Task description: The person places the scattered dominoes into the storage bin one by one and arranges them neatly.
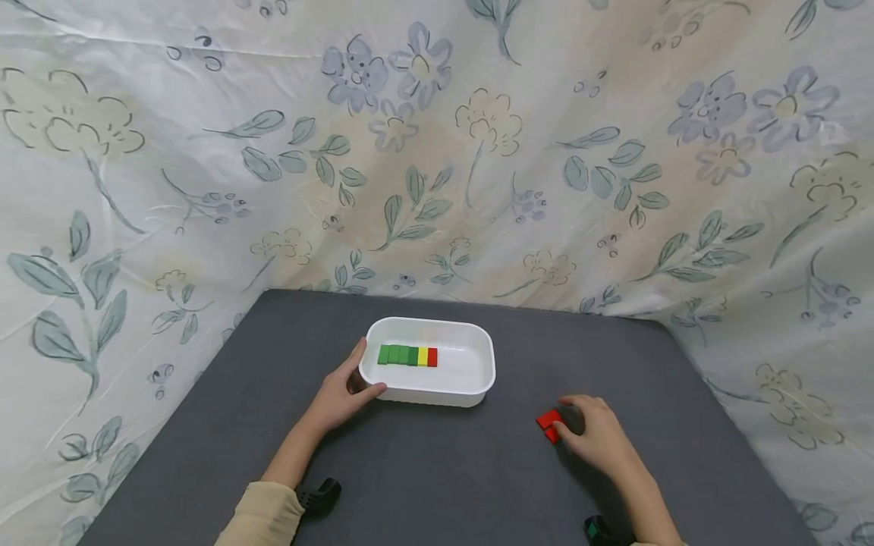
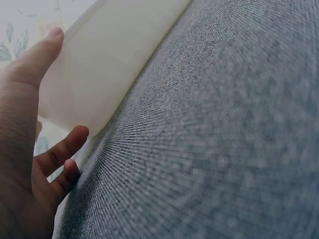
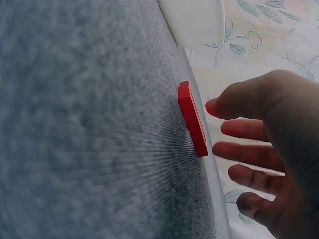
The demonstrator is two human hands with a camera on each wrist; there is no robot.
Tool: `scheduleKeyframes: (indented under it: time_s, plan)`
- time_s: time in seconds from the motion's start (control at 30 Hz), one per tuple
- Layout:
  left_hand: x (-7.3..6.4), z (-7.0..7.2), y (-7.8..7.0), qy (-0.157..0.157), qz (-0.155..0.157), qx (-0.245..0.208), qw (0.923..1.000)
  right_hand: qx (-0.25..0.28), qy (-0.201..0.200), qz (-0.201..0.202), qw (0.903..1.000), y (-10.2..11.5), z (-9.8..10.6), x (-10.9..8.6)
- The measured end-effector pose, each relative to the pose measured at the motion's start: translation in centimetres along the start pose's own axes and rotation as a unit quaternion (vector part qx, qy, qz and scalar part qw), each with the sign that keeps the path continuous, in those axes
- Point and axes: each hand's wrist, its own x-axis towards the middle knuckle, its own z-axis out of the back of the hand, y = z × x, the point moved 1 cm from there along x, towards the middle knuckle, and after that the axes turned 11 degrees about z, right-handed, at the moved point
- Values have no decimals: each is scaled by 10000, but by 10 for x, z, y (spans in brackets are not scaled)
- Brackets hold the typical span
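Observation:
My left hand (image 1: 341, 393) grips the left end of a white plastic tray (image 1: 464, 371), with the thumb at the near corner and the fingers round the end. In the left wrist view the thumb lies along the tray's wall (image 2: 99, 64). Inside the tray lies a row of small tiles (image 1: 399, 355): several green, then a yellow, then a red at the right. My right hand (image 1: 599, 434) hovers over red tiles (image 1: 548, 418) on the table, fingers spread. The right wrist view shows the fingertips apart from the red tiles (image 3: 192, 119).
A dark grey cloth-like table (image 1: 444, 470) lies under everything. Behind it hangs a floral curtain (image 1: 437, 189), which also runs along both sides. Each wrist wears a black band, such as the left band (image 1: 319, 497).

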Motion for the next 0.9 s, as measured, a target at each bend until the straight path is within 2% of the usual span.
scheduleKeyframes:
  time_s: [0.23, 0.33, 0.5, 0.67, 0.9]
  plan:
    - [0, 1, -1, 19, 4, 26, 10000, 58, 100, 542, 9985, 3, -4, 1]
    - [1, 1, 0, 18, -27, 15, 10000, -22, -31, 643, 9979, 5, -7, 2]
    - [1, 1, 0, 8, -53, 4, 10000, -195, -362, 380, 9984, 9, -13, 3]
    - [1, 2, -1, 20, -34, 36, 10000, -316, -471, 80, 9984, 12, -18, 4]
    - [1, 1, -2, -2, 31, 113, 9999, -328, -582, 28, 9978, 15, -19, 4]
